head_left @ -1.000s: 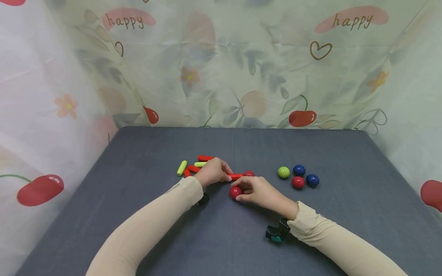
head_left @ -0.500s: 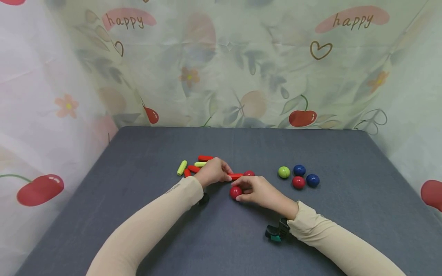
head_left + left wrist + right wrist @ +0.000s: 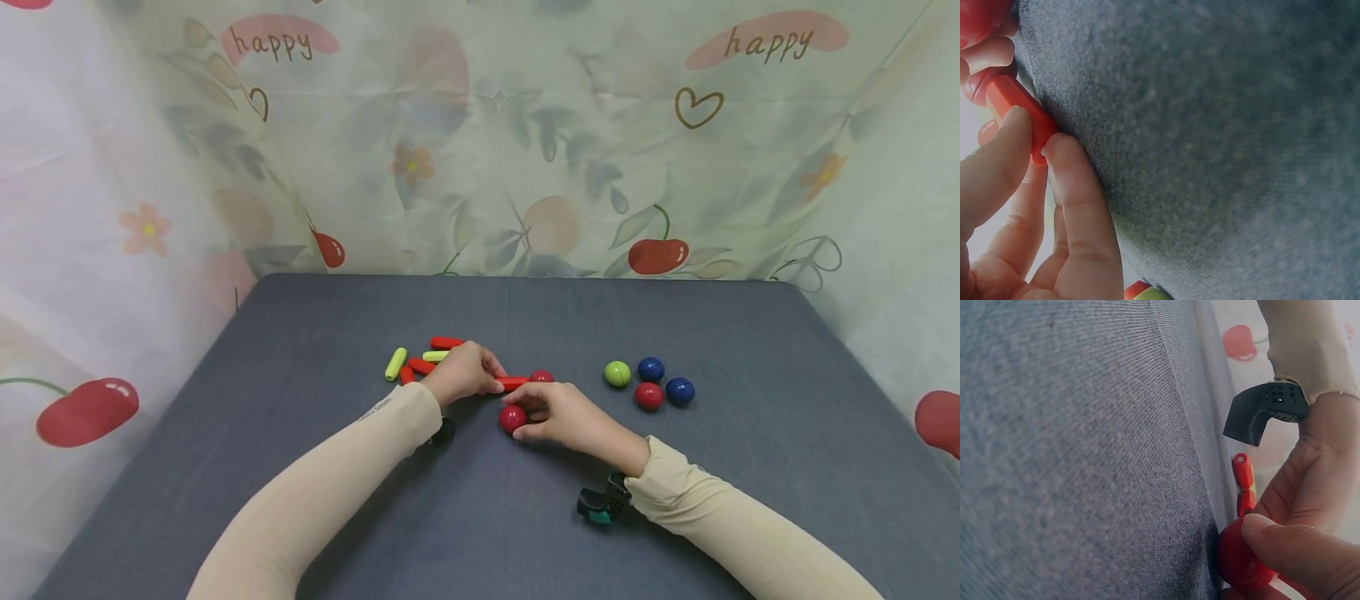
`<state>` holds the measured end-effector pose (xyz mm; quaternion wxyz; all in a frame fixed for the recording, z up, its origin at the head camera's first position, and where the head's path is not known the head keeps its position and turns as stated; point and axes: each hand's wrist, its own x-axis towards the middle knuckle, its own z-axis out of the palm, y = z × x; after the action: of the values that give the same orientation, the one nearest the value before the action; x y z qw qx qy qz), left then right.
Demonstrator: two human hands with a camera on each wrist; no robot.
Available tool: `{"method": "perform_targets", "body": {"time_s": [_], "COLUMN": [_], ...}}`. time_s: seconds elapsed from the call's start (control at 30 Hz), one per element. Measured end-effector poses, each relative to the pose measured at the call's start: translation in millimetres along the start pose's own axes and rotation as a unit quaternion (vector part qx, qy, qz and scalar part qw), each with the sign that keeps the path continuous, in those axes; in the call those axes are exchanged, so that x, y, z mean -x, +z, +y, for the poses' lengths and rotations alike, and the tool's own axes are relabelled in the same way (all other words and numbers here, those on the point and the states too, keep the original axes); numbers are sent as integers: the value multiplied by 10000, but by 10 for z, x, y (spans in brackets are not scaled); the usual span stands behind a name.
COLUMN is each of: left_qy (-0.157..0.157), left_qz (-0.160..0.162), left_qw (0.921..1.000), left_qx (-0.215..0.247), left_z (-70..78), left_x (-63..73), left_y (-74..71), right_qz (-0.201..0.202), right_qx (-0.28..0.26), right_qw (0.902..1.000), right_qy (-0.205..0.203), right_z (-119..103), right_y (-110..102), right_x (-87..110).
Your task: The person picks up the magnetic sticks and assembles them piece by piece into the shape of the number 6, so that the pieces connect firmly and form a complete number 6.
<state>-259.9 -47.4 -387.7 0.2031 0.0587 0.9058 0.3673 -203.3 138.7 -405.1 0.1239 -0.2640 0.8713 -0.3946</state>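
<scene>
My left hand (image 3: 467,372) pinches a short red stick (image 3: 1022,111) between thumb and fingertips, low over the cloth. In the left wrist view, the stick's far end meets a red ball (image 3: 979,86); in the head view that ball (image 3: 542,377) sits just behind my right hand. My right hand (image 3: 566,422) grips another red ball (image 3: 513,418), thumb on the near side and fingers over the far side. The right wrist view shows this ball (image 3: 1240,557) at the cloth, under the thumb. The fingers partly hide it.
Several loose sticks lie beyond and left of my left hand: a yellow stick (image 3: 396,364), a red stick (image 3: 447,342) and others. On the right stand a green ball (image 3: 617,374), blue balls (image 3: 680,392) and a red ball (image 3: 648,396). A patterned curtain (image 3: 495,142) backs the grey table (image 3: 495,533).
</scene>
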Motion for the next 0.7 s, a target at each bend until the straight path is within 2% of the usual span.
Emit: {"method": "perform_targets", "body": {"time_s": [0.23, 0.37, 0.5, 0.6, 0.7], "left_qy": [42, 13, -79, -112, -148], "left_qz": [-4, -4, 16, 19, 5], "left_qw": [10000, 10000, 10000, 9999, 9999], "left_qx": [46, 49, -16, -55, -3], "left_z": [-2, -3, 3, 4, 1], "left_x": [10, 8, -5, -17, -24], "left_y": [-3, -5, -5, -4, 0], "right_qz": [-22, 23, 380, 756, 964], "right_qx": [5, -97, -123, 68, 140], "right_qw": [10000, 9999, 9992, 9970, 9950], "right_qy": [7, -31, -66, -178, -217], "right_z": [-43, -118, -163, -127, -52], "right_y": [-30, -123, -256, -328, -356], "right_x": [15, 32, 22, 4, -12]}}
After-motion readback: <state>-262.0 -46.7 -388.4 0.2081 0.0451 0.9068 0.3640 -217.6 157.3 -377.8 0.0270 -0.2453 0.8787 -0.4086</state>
